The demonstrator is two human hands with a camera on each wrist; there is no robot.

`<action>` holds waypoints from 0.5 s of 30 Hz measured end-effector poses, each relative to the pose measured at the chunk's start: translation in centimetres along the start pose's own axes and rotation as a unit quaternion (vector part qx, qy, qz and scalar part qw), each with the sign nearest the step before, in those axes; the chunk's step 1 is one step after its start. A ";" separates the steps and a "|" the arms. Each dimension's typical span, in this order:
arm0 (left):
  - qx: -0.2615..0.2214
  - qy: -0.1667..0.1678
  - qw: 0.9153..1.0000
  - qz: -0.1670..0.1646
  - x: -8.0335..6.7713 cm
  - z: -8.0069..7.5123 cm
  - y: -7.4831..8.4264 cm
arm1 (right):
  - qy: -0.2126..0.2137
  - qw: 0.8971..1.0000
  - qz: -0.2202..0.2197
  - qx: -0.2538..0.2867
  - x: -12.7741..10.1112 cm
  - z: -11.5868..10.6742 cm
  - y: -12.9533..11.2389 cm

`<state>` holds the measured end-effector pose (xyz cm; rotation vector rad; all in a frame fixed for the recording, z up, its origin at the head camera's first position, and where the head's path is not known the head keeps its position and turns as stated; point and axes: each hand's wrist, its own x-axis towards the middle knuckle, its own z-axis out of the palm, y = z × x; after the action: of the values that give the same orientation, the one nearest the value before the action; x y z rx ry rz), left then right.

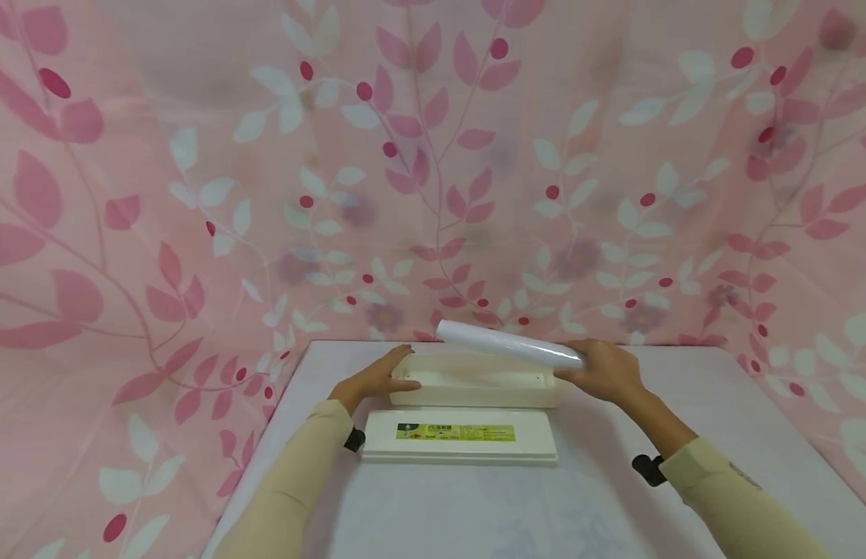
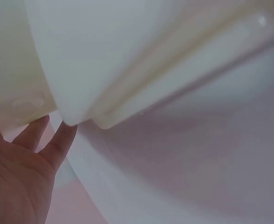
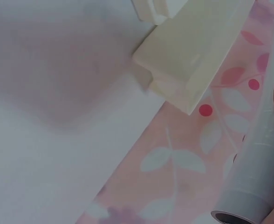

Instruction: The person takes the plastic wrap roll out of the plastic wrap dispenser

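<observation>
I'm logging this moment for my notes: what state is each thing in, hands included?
Box: open, on the table, steadied at its left end.
Lid: off, lying flat in front of the box.
Roll: held tilted above the box, left end higher.
Left hand: fingers straight, resting against the box.
Right hand: grips the roll's right end.

Glossy film roll, smooth cream plastic box and lid, matt printed cloth backdrop.
</observation>
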<state>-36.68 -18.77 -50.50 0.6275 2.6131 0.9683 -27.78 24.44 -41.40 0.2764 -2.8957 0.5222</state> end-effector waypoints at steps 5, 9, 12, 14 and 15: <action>0.007 -0.009 1.000 0.012 0.1 0.0 -0.1 | 0.007 1.000 0.007 -0.011 -0.6 -0.3 0.5; 0.019 -0.004 1.000 0.024 0.1 -0.2 0.0 | 0.011 1.000 0.007 -0.015 -0.8 -0.5 0.7; 0.012 -0.009 1.000 0.024 0.0 -0.3 -0.1 | 0.015 1.000 0.010 -0.013 -1.1 -0.4 0.8; 0.012 -0.015 1.000 0.020 0.1 -0.3 -0.3 | 0.021 1.000 0.017 -0.012 -1.4 -0.3 0.9; 0.014 -0.016 1.000 0.016 0.2 -0.2 -0.4 | 0.023 0.999 0.021 -0.011 -1.6 -0.2 1.0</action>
<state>-37.01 -19.05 -50.61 0.6893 2.6000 0.9240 -26.44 25.68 -41.91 0.1993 -2.8668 0.4963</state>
